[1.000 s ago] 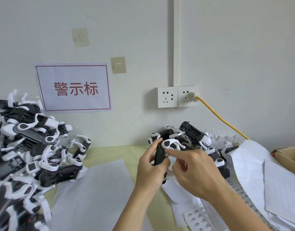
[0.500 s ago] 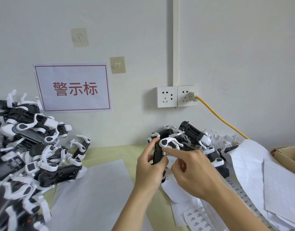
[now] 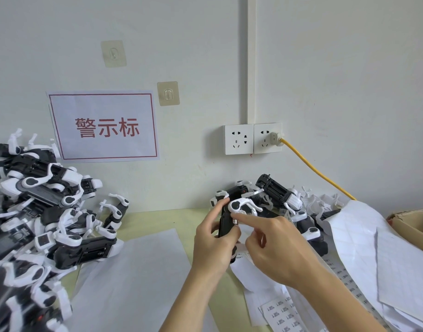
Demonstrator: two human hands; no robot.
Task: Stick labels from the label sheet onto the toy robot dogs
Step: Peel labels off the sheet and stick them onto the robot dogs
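Observation:
My left hand (image 3: 213,245) grips a black-and-white toy robot dog (image 3: 227,220), held upright above the table's middle. My right hand (image 3: 275,250) has its forefinger stretched out, its tip pressing a small white label (image 3: 235,221) against the dog's black body. The other right fingers are curled. A label sheet (image 3: 282,315) with printed labels lies at the bottom, under my right forearm. More toy dogs lie in a pile at the left (image 3: 38,212) and in a smaller heap by the wall (image 3: 277,195) behind my hands.
Blank white sheets (image 3: 131,279) lie on the yellow-green table in front of me. Used backing paper (image 3: 373,255) is stacked at the right, next to a cardboard box (image 3: 414,226). A yellow cable (image 3: 313,168) runs from the wall socket down to the right.
My hands and the held dog have barely shifted. The right forefinger stays on the dog's side, sliding slightly down along the label.

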